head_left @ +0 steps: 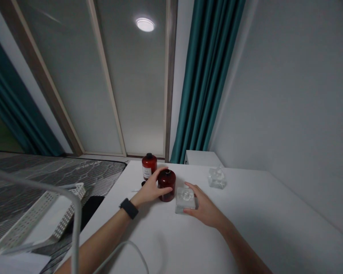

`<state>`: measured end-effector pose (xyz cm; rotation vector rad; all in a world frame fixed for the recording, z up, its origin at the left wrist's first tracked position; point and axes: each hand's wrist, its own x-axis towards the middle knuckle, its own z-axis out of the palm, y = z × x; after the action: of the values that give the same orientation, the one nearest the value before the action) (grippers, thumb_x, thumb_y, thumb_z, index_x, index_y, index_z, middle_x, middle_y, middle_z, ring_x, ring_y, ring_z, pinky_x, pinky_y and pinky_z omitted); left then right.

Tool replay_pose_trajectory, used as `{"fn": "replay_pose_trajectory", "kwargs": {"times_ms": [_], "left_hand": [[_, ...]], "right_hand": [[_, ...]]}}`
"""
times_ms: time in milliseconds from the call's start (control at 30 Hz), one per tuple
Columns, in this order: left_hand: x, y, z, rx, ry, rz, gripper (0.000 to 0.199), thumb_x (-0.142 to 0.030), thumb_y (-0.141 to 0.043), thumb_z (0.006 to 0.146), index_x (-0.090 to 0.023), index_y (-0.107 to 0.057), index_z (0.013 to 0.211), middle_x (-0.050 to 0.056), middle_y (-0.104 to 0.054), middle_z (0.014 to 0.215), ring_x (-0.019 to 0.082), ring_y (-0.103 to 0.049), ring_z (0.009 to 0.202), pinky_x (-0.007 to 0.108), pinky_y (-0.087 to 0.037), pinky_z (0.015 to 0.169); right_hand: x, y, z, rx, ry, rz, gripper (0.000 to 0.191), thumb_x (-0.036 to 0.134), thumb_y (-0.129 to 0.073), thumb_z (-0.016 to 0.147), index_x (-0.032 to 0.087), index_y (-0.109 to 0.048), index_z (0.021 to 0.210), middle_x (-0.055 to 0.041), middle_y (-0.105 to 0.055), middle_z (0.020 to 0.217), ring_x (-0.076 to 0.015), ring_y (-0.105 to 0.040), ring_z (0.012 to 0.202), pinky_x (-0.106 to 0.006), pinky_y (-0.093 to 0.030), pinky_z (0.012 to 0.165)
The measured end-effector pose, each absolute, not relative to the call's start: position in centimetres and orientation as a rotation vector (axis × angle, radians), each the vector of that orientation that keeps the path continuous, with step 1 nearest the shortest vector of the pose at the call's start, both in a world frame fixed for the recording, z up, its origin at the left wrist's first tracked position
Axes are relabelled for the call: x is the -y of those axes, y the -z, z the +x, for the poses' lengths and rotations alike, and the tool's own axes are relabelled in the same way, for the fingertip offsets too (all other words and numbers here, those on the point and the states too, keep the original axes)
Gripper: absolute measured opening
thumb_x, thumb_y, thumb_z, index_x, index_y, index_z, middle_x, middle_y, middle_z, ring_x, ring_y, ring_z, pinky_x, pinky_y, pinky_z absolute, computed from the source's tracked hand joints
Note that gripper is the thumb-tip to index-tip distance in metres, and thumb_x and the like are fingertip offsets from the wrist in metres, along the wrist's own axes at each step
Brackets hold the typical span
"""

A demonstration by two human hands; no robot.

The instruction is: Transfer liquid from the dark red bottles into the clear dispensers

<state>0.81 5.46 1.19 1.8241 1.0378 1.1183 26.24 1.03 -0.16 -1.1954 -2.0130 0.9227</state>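
Black wristwatch (128, 208), strap perhaps rubber, on left wrist (137, 199); forearms (100, 239) bare.

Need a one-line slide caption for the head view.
Head view: left hand around a dark red bottle, right hand against a clear square glass bottle on a white table.

White desk (246, 217), top surface noted. Landmark: dark red bottle (167, 186), upright near mid-desk. Just behind it, a red bottle (149, 166), upright, black cap, white label. Just right of it, a clear square glass block (185, 199), form not fully resolved. Well right of it, a clear glass vessel (217, 179). Just left, a small dark object (143, 183), mostly hidden.
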Motion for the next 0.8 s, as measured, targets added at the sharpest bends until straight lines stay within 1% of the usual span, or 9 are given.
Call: {"fn": "replay_pose_trajectory", "kwargs": {"times_ms": [100, 233, 400, 500, 600, 700, 800], "left_hand": [[-4.5, -1.0, 0.6, -1.011, -1.104, 1.743, 0.073, -0.025, -0.081, 0.071, -0.021, -0.044, 0.135, 0.015, -0.060, 0.133, 0.031, -0.061, 0.119, 0.055, -0.044, 0.107], [-3.2, -0.6, 0.6, -0.977, -1.156, 1.687, 0.070, -0.025, -0.082, 0.070, -0.021, -0.046, 0.130, 0.013, -0.062, 0.129, 0.032, -0.061, 0.118, 0.054, -0.044, 0.107], [-2.6, 0.5, 1.2, -0.965, -1.200, 1.570, 0.079, -0.024, -0.083, 0.066, -0.020, -0.042, 0.133, 0.013, -0.060, 0.129, 0.030, -0.061, 0.118, 0.049, -0.045, 0.107], [-2.8, 1.1, 1.5, -0.986, -1.249, 1.558, 0.083, -0.022, -0.084, 0.061, -0.020, -0.042, 0.133, 0.012, -0.060, 0.129, 0.031, -0.059, 0.119, 0.049, -0.043, 0.109], [-2.9, 1.4, 1.8, -1.022, -1.273, 1.587, 0.080, -0.021, -0.083, 0.061, -0.021, -0.044, 0.132, 0.011, -0.060, 0.128, 0.030, -0.059, 0.119, 0.050, -0.040, 0.110], [-2.9, 1.6, 2.0, -1.042, -1.292, 1.617, 0.076, -0.021, -0.081, 0.063, -0.020, -0.045, 0.130, 0.010, -0.061, 0.126, 0.029, -0.059, 0.118, 0.050, -0.041, 0.110], [-2.6, 1.4, 2.0, -1.060, -1.292, 1.658, 0.072, -0.022, -0.079, 0.066, -0.020, -0.046, 0.130, 0.009, -0.061, 0.126, 0.028, -0.060, 0.117, 0.049, -0.042, 0.109]], "right_hand": [[-1.2, 0.5, 26.3, 1.998, -0.911, -1.193, 0.086, 0.019, -0.078, 0.072, 0.026, -0.038, 0.147, -0.0095, -0.050, 0.143, -0.0272, -0.046, 0.136, -0.047, -0.032, 0.117], [-1.5, 1.1, 26.2, 1.987, -0.898, -1.180, 0.086, 0.020, -0.079, 0.072, 0.027, -0.038, 0.148, -0.0088, -0.049, 0.145, -0.0264, -0.045, 0.137, -0.046, -0.032, 0.118], [-1.7, 2.0, 26.3, 1.945, -0.939, -1.201, 0.090, 0.023, -0.081, 0.070, 0.026, -0.037, 0.149, -0.0100, -0.046, 0.148, -0.0272, -0.044, 0.137, -0.045, -0.033, 0.117], [-1.8, 2.2, 26.3, 1.931, -0.994, -1.229, 0.097, 0.024, -0.079, 0.072, 0.026, -0.027, 0.153, -0.0117, -0.043, 0.151, -0.0282, -0.044, 0.138, -0.047, -0.033, 0.116], [-1.8, 2.0, 26.3, 1.996, -0.951, -1.335, 0.106, 0.025, -0.081, 0.069, 0.026, -0.020, 0.156, -0.0141, -0.040, 0.154, -0.0323, -0.038, 0.142, -0.052, -0.028, 0.117], [-1.7, 1.7, 26.0, 2.057, -0.873, -1.433, 0.107, 0.024, -0.083, 0.065, 0.025, -0.024, 0.154, -0.0154, -0.039, 0.155, -0.0349, -0.035, 0.144, -0.055, -0.025, 0.117], [-1.6, 1.5, 25.8, 1.993, -0.913, -1.404, 0.097, 0.021, -0.081, 0.066, 0.023, -0.031, 0.148, -0.0150, -0.044, 0.150, -0.0316, -0.041, 0.139, -0.050, -0.031, 0.115]]}}
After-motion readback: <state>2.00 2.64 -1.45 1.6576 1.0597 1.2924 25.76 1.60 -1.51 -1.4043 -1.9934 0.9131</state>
